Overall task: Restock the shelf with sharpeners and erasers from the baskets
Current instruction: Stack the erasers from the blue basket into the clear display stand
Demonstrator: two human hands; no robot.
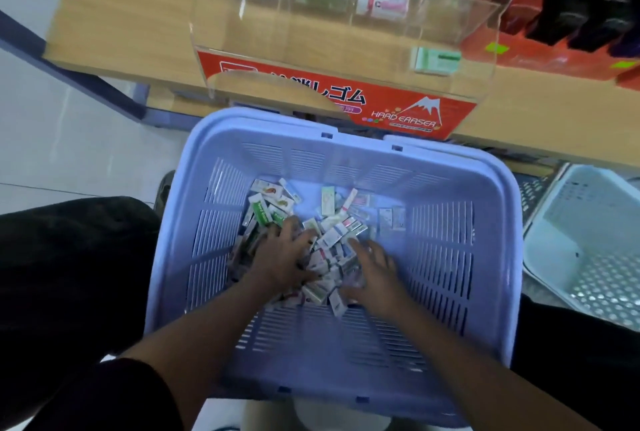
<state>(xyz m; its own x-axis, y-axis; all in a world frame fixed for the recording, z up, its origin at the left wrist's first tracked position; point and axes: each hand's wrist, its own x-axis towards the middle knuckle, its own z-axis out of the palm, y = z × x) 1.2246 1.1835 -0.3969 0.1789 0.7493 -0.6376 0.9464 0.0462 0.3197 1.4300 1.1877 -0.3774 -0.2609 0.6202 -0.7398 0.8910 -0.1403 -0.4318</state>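
Observation:
A lilac plastic basket (446,354) sits in front of me with a heap of small boxed erasers (327,257) at its bottom. My left hand (282,256) lies on the left side of the heap, fingers curled into the erasers. My right hand (375,273) cups the heap's right side, fingers bent around several erasers. Beyond the basket, on the wooden shelf (121,25), stands a clear acrylic eraser bin (460,25) with a red "Hard Eraser" front; a single green eraser (437,59) lies inside it.
Boxed stock (384,1) fills the compartments behind the bin. Red and black packs (568,8) stand on the shelf at the right. A white perforated basket (588,243) sits to the right of the lilac one. My dark-clothed knees flank the basket.

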